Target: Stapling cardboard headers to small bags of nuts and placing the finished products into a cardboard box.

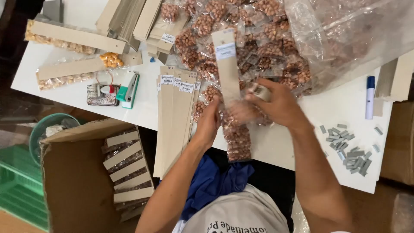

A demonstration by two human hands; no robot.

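Head view: cardboard box (77, 181) nearest, card-topped packets inside. Left hand (209, 123) grips peanut packets (237, 140) under cardboard strip (226, 64) at desk (336, 108) edge. Right hand (276, 103) closed around small stapler (260, 91), pressed to strip. Step judged: stapling packet on; next needs square squeeze. Beyond: staples (349, 149), peanut pile (254, 39).

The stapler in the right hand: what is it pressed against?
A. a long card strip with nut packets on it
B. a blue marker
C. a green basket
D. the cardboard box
A: the right hand holds the stapler at the card strip, which carries nut packets, while the left hand steadies it.
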